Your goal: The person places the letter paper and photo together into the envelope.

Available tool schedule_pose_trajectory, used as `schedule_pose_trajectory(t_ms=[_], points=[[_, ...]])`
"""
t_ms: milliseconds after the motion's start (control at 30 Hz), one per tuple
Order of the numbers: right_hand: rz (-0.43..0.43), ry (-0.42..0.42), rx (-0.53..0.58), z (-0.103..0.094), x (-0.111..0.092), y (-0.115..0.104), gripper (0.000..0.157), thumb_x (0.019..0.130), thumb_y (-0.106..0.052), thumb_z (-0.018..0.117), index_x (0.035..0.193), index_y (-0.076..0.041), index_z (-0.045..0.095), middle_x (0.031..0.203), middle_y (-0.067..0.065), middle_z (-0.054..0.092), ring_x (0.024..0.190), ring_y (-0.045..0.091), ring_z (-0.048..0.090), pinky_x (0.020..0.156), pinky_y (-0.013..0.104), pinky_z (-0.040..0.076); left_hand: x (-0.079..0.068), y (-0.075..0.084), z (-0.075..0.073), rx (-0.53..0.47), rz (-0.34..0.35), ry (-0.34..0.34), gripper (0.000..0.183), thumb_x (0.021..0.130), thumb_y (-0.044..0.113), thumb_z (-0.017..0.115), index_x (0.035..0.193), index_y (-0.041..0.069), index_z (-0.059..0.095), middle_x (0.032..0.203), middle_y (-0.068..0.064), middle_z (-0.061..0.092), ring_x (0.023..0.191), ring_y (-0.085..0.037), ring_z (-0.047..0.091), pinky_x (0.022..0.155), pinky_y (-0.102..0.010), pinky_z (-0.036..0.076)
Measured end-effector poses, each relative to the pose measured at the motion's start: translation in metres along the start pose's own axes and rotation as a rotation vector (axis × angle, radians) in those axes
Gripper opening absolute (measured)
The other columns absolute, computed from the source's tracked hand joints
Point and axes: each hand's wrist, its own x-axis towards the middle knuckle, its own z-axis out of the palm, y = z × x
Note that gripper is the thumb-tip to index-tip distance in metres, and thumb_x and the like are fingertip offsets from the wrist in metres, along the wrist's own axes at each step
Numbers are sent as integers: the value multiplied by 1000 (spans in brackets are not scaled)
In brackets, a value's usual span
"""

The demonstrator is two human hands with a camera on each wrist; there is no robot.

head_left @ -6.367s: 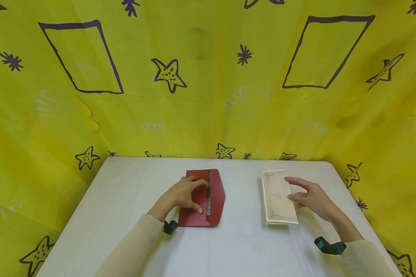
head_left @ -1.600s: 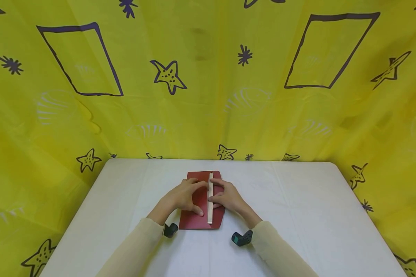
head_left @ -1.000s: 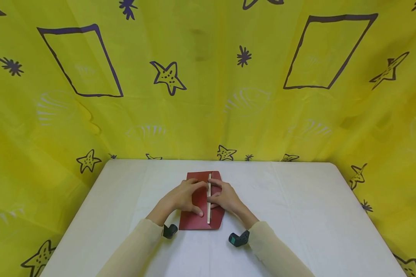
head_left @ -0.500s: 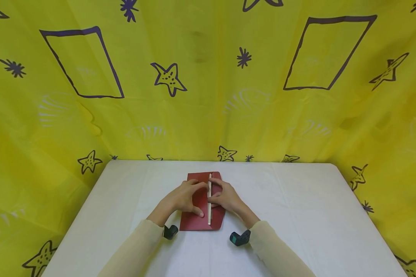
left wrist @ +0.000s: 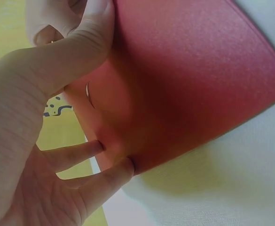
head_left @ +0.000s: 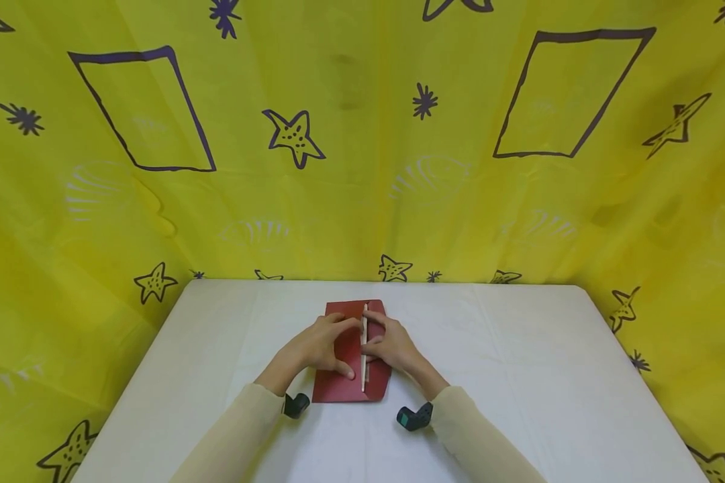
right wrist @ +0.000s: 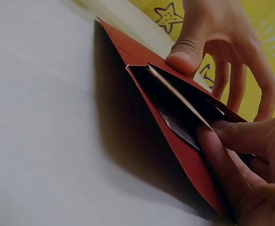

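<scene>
On the table lies a red envelope, its pointed flap open to the right. My left hand grips it, the thumb on the front panel and the other fingers spread towards the far edge. With thumb and fingers my right hand pinches a cream folded card at the pocket's mouth. Most of the card is inside the pocket; a thin edge of it shows in the head view. The right wrist view looks into the gaping mouth, where a pale piece shows at the lower side.
A white cloth covers the table. Behind it and at both sides hangs a yellow curtain with starfish drawings. Dark wrist cameras sit at both cuffs.
My right hand has brought the card from the table's right side to the envelope and into its mouth. Over the last second the visible edge has narrowed slightly. My left hand has stayed put.
</scene>
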Motion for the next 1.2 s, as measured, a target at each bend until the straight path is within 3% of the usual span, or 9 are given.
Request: schedule_pose_trajectory(t_ms=[200,700,1067,1200], points=[[-7,-17,44,-2,0,0,75,88,0,78,154,-7,43,73,9,72,63,18,71,66,31,61,0,0,1,2,3,1,80,68,47,94,138,32,58,150,-16,46,132,-39,46,94,-56,55],[5,-15,75,2,2,2,76,87,1,80,154,-9,45,79,10,71,62,17,71,65,31,61,-3,0,1,-14,-24,-14,84,68,45,94,141,29,56,152,-17,44,135,-40,44,95,-59,54],[-4,-34,70,-3,1,-2,76,87,1,78,155,-8,43,85,14,73,66,17,71,67,31,61,1,0,2,27,-10,-1,81,67,48,94,137,34,57,151,-16,45,132,-40,46,93,-57,55],[-12,-55,93,-5,0,-3,82,87,3,78,157,-7,38,105,17,73,72,19,73,69,35,62,1,2,1,35,-6,-3,80,67,49,94,137,32,58,150,-18,46,131,-41,46,93,-58,55]])
